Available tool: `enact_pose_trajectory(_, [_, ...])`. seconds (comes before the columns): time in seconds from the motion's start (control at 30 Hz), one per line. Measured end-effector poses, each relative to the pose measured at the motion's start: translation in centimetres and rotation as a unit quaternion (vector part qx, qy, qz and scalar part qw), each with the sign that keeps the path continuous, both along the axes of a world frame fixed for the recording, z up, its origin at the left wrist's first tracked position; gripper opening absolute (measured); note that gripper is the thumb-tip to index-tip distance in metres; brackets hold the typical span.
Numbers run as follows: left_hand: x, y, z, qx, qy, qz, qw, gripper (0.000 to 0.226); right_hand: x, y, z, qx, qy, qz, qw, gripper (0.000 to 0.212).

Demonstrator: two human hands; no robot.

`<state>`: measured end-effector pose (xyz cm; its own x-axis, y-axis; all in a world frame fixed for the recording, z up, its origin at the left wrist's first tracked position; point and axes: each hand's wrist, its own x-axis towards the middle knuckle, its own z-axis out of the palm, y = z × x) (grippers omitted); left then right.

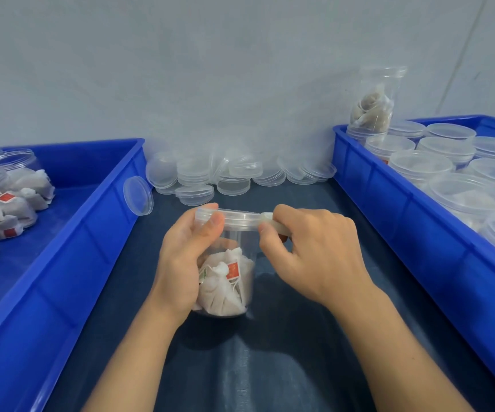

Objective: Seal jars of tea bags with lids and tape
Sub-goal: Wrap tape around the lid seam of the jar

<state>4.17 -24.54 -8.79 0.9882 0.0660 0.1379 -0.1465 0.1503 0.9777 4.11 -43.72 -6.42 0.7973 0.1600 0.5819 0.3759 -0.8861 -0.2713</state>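
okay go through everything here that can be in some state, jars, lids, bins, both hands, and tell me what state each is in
held jar: upright, lidded, tea bags inside
left hand: grips the held jar
right hand: pinches tape strip at the lid
spare lids: loose, piled
left bin: holds unlidded jars lying down
right bin: holds lidded jars
stacked jar: lidded, on top of others

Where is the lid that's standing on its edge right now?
In the head view the lid leans on the outer wall of the left blue bin, left of the lid pile by the wall.
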Motion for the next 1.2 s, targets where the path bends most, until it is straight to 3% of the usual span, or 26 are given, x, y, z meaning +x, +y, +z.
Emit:
enact_pose_trajectory(0.17, [-0.1,0.2,0.1,-0.029,0.023,-0.03,0.999,0.049,0.0,0.0,-0.2,0.003,0.011,-0.004,1.0,0.049])
enact_pose_trajectory(0.3, [-0.2,0.1,-0.1,-0.033,0.029,-0.038,0.998,0.064,0.0,-0.2,-0.2,0.018,0.022,-0.003,1.0,0.05])
enact_pose_trajectory(0.37, [-0.1,0.1,-0.1,-0.008,0.015,-0.037,0.999,0.069,-0.2,-0.2,-0.3,0.029,0.026,0.003,0.999,0.049])
enact_pose_trajectory(0.6, [-0.3,0.3,0.4,0.12,-0.041,-0.017,0.992,0.05,-0.9,0.4,-0.3,0.029,0.028,0.01,0.999,0.045])
enact_pose_trajectory(0.73, [-0.5,0.0,0.3,0.172,-0.041,0.014,0.984,0.085,-1.1,0.9,-0.2,0.018,0.019,0.008,1.0,0.044])
enact_pose_trajectory(0.8, [-0.6,-0.2,0.2,0.187,-0.038,0.025,0.981,0.089,-1.2,0.9,0.1,0.025,0.013,0.005,1.0,0.045])
enact_pose_trajectory(1.0, [-0.2,-0.2,0.4,0.119,-0.013,0.019,0.993,0.081,-1.3,0.0,0.9,0.042,0.039,0.071,0.996,0.037])
enact_pose_trajectory(1.2, [0.0,-0.1,0.1,0.045,0.018,0.001,0.999,0.072,-1.3,-0.7,1.3,0.02,-0.026,0.071,0.997,0.041])
